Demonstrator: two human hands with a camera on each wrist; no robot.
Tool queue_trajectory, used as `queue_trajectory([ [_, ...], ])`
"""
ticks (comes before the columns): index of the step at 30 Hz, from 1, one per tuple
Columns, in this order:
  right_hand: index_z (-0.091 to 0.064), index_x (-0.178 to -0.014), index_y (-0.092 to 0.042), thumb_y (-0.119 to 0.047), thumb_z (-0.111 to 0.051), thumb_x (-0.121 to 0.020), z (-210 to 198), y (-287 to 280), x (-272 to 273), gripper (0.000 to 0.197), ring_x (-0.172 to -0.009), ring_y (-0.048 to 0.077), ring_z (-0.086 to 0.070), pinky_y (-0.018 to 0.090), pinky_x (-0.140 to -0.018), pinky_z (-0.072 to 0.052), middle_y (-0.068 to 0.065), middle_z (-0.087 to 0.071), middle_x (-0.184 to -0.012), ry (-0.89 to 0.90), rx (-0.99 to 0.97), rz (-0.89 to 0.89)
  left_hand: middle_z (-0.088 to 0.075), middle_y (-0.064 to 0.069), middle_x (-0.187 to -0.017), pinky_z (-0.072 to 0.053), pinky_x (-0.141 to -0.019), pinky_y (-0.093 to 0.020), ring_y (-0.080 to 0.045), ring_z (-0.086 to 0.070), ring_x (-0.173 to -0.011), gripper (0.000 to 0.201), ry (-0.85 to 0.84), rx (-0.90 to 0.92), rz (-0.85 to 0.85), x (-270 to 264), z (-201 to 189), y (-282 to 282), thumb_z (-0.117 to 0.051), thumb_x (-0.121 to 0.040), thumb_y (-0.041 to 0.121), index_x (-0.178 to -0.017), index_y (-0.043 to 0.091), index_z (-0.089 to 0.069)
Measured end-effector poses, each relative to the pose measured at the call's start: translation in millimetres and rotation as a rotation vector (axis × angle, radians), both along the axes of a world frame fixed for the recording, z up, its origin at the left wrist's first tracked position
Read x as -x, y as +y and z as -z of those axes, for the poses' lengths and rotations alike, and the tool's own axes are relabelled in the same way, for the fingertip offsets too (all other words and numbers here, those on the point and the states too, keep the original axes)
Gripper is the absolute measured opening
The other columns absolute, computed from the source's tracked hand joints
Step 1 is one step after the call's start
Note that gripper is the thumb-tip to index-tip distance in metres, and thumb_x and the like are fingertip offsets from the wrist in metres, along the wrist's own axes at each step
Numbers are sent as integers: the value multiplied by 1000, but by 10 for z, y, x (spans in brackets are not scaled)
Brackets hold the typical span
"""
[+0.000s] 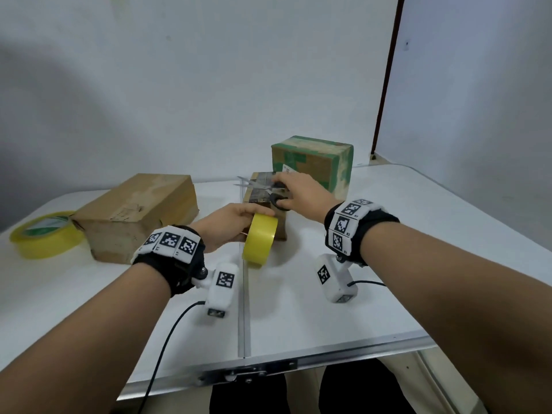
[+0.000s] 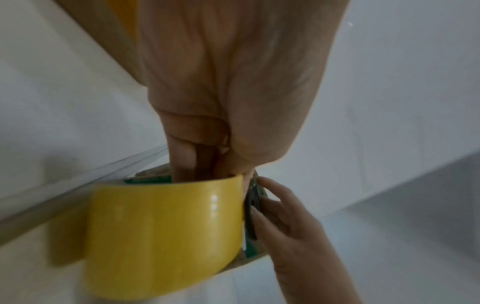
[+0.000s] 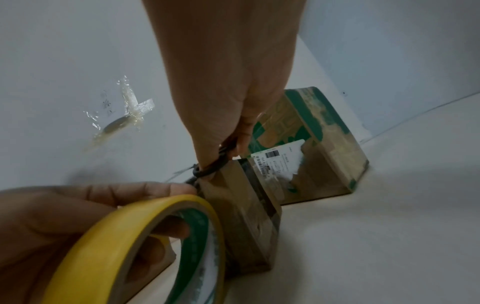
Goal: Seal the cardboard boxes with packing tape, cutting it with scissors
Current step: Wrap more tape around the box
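Left hand (image 1: 231, 219) grips tape roll (image 1: 259, 242), right hand (image 1: 294, 189) grips scissors (image 1: 268, 189); keep tape taut, snip close to small box (image 1: 261, 195).

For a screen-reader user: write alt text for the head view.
Over a small box on a white table, the left hand grips a yellow tape roll while the right hand holds scissors. Two more boxes and a second roll sit nearby.

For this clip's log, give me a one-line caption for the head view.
Left hand holds a yellow tape roll against a small box while right hand grips scissors.
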State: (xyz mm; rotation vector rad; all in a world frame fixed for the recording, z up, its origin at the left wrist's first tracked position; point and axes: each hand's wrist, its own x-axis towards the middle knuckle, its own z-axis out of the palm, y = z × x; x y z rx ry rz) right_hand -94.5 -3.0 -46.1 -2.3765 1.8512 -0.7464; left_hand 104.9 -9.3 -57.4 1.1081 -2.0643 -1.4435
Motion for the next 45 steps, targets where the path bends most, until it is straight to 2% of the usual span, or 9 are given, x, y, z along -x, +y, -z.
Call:
queue_trajectory([
  [6,-48,-139,-21,-33,-65,-88,-122,-160,-130,55,-113,29,-50,34,-83,-40,12,-59,-116,208,-17,31,-66,-15,-121,-51,-95,-39,-25,-64,-99,36,165,-237,-154,-16,-56,-48,-40,-94,7,-114,6,-69],
  [11,-48,-129,-24,-33,-69,-82,-5,-282,-247,53,-113,28,-46,36,-87,-42,9,-51,-114,60,-89,62,-70,-4,-90,-56,-62,-24,-14,-69,-75,13,141,-222,-119,-11,-12,0,-59,-95,22,-106,15,-60],
  [15,-44,-124,-23,-28,-69,-81,-78,-356,-289,51,-113,29,-45,40,-90,-46,10,-42,-121,125,-188,83,-70,-20,-99,-57,-82,-41,-30,-70,-89,7,174,-277,-80,-32,-16,0,-56,-97,17,-102,15,-53],
  [19,-42,-129,-23,-29,-67,-82,-19,-343,-299,54,-122,31,-40,45,-95,-46,11,-37,-128,211,-171,102,-69,-21,-99,-57,-81,-40,-30,-71,-84,7,167,-297,-100,-68,-42,3,-54,-98,20,-104,16,-51],
  [25,-36,-135,-21,-32,-66,-85,55,-249,-315,60,-121,31,-43,41,-76,-49,14,-37,-128,325,-38,144,-70,-21,-96,-57,-82,-44,-32,-71,-83,6,181,-311,-151,-36,-34,18,-53,-99,20,-100,14,-51],
  [30,-32,-140,-20,-29,-67,-85,135,-222,-330,66,-124,33,-39,38,-71,-44,15,-35,-131,331,-9,171,-68,-22,-84,-59,-53,-35,-25,-71,-63,17,184,-382,-260,38,-106,96,-47,-101,14,-113,2,-52],
  [34,-31,-141,-20,-30,-70,-84,164,-215,-337,70,-124,33,-37,40,-73,-47,15,-34,-130,315,-9,181,-70,-13,-66,-53,-43,-25,-18,-69,-52,17,78,-359,-280,32,-160,130,-46,-102,13,-110,0,-54],
  [41,-34,-138,-22,-33,-72,-83,163,-249,-320,68,-123,32,-37,39,-71,-45,14,-34,-130,310,-20,179,-70,-16,-65,-56,-45,-31,-20,-69,-52,19,-56,-410,-275,2,-243,194,-49,-100,14,-110,-2,-53],
  [45,-38,-134,-20,-39,-73,-82,146,-273,-312,66,-120,32,-40,37,-72,-42,13,-35,-128,290,-29,180,-71,-16,-72,-59,-70,-38,-23,-69,-62,22,-100,-423,-247,-6,-269,250,-48,-101,17,-109,-4,-52],
])
